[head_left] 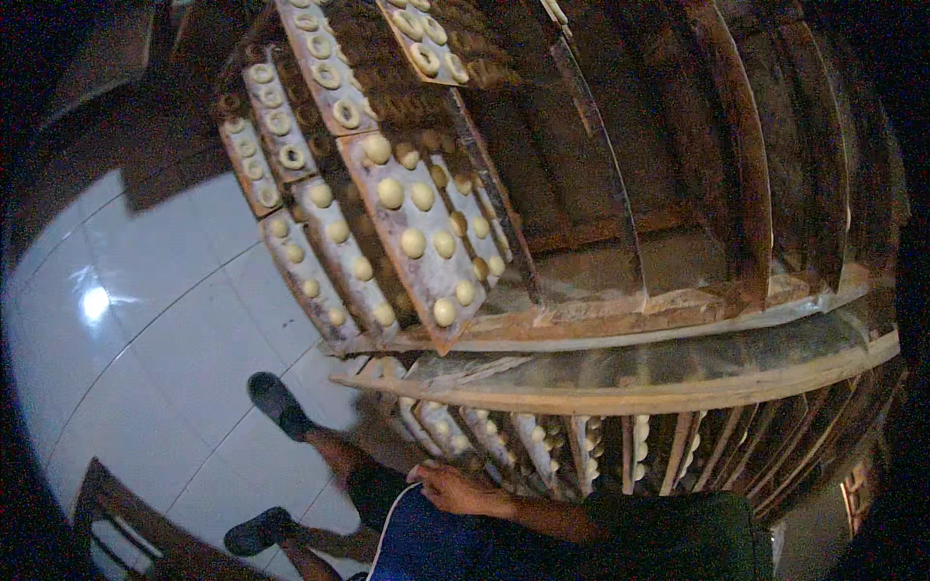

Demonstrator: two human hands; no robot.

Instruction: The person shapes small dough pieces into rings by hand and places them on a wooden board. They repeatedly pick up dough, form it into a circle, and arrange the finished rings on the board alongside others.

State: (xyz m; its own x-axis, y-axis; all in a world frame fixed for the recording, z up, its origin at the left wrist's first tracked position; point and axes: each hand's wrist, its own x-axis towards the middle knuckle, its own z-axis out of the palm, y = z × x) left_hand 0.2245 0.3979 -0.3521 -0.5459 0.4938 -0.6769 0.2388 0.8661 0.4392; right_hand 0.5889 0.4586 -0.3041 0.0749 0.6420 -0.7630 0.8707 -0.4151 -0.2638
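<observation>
My right hand (pixel 457 490) rests low in the picture beside the blue cloth of my clothing (pixel 450 537), its fingers curled. Whatever they may hold is hidden in the dim light. My left hand is out of view. Ahead, beyond the hand, narrow floured boards (pixel 392 254) carry pale round dough balls (pixel 390 193) in rows. Farther up, more boards hold dough rings (pixel 346 113). Neither the balls nor the rings are touched by my hand.
Dark wooden rack slats (pixel 603 165) fill the upper right, above a pale curved ledge (pixel 620 397). Beneath it, more boards with dough balls (pixel 539 441) sit close to my arm. White floor tiles (pixel 155 320) lie left, with my sandals (pixel 276 402) and a dark wooden frame (pixel 107 499).
</observation>
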